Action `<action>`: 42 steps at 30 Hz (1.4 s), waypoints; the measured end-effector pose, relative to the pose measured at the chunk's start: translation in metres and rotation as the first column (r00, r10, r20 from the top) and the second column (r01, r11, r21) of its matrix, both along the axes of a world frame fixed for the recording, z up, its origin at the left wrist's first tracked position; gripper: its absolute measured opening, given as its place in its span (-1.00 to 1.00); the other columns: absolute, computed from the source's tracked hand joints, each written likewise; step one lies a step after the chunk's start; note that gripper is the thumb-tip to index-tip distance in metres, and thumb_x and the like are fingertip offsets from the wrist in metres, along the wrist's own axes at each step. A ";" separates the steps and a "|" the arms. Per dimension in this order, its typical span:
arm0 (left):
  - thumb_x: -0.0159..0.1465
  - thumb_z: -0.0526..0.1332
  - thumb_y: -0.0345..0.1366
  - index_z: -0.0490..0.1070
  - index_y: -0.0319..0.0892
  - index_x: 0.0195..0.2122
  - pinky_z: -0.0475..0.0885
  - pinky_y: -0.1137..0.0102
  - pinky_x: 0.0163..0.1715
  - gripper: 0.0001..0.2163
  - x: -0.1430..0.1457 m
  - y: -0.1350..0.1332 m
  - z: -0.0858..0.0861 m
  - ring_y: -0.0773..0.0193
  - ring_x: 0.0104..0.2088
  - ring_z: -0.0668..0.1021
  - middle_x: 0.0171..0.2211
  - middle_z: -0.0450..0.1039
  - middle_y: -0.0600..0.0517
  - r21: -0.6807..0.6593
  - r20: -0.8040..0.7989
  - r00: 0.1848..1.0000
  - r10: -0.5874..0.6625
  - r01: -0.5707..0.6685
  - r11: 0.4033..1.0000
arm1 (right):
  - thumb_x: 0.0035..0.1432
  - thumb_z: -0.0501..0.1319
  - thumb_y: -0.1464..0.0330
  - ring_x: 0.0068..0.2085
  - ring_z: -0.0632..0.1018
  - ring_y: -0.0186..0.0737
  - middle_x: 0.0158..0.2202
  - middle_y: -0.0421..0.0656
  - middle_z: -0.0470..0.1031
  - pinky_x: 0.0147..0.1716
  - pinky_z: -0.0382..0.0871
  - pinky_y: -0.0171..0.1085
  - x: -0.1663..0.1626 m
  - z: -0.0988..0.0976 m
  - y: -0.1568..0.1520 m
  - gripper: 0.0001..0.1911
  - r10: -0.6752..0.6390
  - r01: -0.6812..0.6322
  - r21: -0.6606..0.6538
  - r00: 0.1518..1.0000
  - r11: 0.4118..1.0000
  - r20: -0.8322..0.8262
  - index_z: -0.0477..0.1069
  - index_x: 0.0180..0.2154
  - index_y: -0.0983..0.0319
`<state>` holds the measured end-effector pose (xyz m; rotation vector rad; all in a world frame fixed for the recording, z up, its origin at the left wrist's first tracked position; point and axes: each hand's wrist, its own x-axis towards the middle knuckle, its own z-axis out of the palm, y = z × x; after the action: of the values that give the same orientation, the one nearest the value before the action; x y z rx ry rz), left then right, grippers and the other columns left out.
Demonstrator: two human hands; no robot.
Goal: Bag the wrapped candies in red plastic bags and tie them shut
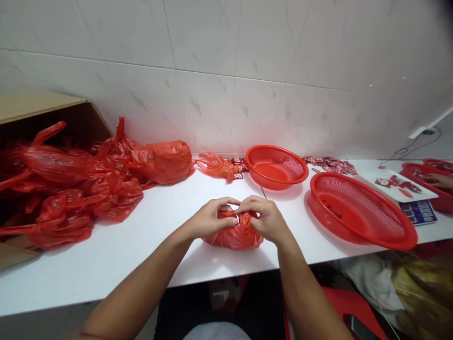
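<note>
Small red plastic bag [233, 236] sits on the white worktop [170, 212], just left of the large red mesh basket [361, 210]; left hand [210, 218] and right hand [265, 217] pinch its gathered top from opposite sides, equally near.

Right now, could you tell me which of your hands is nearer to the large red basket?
Right. The right hand grips the red bag on the side toward the large red basket; the left hand is farther.

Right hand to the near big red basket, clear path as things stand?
Probably yes. The right hand is gripping the top of the small red bag together with the left hand, so it is occupied. Only bare white tabletop lies between it and the large red basket.
</note>
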<state>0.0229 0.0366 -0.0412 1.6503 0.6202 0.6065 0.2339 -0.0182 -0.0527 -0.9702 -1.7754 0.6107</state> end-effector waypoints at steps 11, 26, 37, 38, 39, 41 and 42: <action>0.24 0.41 0.02 0.60 -0.24 -0.24 0.52 0.28 -0.21 -0.64 -0.001 0.009 -0.015 0.14 -0.31 0.64 -0.32 0.64 -0.11 -0.392 0.173 0.985 0.026 0.045 0.919 | 0.35 0.14 0.56 0.03 0.63 -0.13 0.04 -0.07 0.59 -0.01 0.61 -0.09 -0.020 -0.027 0.007 -0.47 -0.180 0.115 0.481 0.980 0.869 0.091 0.51 0.20 -0.06; 0.40 0.22 -0.06 0.50 -0.11 -0.32 0.38 0.36 -0.26 -0.74 -0.062 0.024 -0.032 0.22 -0.33 0.59 -0.39 0.60 0.08 0.402 -0.251 0.817 0.519 -0.400 0.824 | 0.41 0.18 0.25 -0.14 0.64 -0.09 -0.05 0.00 0.61 -0.16 0.50 -0.14 0.035 -0.070 -0.037 -0.56 -0.310 0.310 -0.092 0.951 0.946 0.014 0.44 -0.54 0.19; 0.45 0.19 -0.16 0.47 -0.15 -0.24 0.45 0.34 -0.13 -0.80 -0.022 -0.017 -0.005 0.25 -0.25 0.55 -0.30 0.52 0.04 0.360 0.016 0.968 0.252 -0.241 0.901 | 0.41 0.18 0.19 -0.17 0.62 -0.13 -0.19 -0.12 0.62 -0.14 0.44 -0.20 -0.026 -0.027 -0.010 -0.64 0.057 -0.014 -0.315 0.990 0.949 0.129 0.45 -0.45 0.17; 0.43 0.22 -0.15 0.47 -0.15 -0.18 0.46 0.31 -0.07 -0.82 -0.022 -0.019 -0.008 0.22 -0.19 0.56 -0.22 0.54 0.01 0.368 0.028 0.965 0.260 -0.252 0.895 | 0.43 0.14 0.17 -0.31 0.58 -0.20 -0.34 -0.17 0.58 -0.25 0.41 -0.24 -0.028 -0.030 -0.008 -0.61 0.027 0.020 -0.339 0.991 0.940 0.134 0.43 -0.45 0.17; 0.39 0.28 -0.13 0.45 -0.13 -0.06 0.46 0.28 0.00 -0.78 -0.023 -0.019 -0.013 0.17 -0.10 0.57 -0.11 0.54 -0.03 0.375 0.044 0.960 0.278 -0.273 0.886 | 0.45 0.11 0.15 -0.39 0.51 -0.24 -0.43 -0.21 0.51 -0.33 0.35 -0.26 -0.028 -0.033 -0.006 -0.58 -0.005 0.053 -0.359 0.991 0.932 0.133 0.40 -0.45 0.17; 0.23 0.44 -0.08 0.30 -0.09 0.24 0.44 0.19 0.13 -0.40 -0.025 -0.017 -0.023 0.04 0.09 0.54 0.17 0.44 -0.12 0.373 0.042 0.948 0.316 -0.308 0.875 | 0.46 0.08 0.10 -0.43 0.44 -0.27 -0.48 -0.24 0.45 -0.38 0.28 -0.28 -0.026 -0.037 -0.006 -0.53 -0.048 0.086 -0.373 0.993 0.924 0.110 0.35 -0.47 0.18; 0.15 0.50 -0.06 0.20 -0.07 0.34 0.44 0.15 0.15 -0.21 -0.027 -0.015 -0.028 -0.02 0.14 0.53 0.26 0.38 -0.16 0.358 0.014 0.948 0.316 -0.300 0.884 | 0.47 0.07 0.10 -0.43 0.43 -0.28 -0.47 -0.24 0.45 -0.37 0.27 -0.28 -0.025 -0.038 -0.006 -0.52 -0.046 0.079 -0.370 0.994 0.926 0.096 0.35 -0.47 0.19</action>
<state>-0.0037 0.0214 -0.0694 1.9231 0.8548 0.9616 0.2084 -0.0246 -0.0902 -1.3244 -1.7275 0.9003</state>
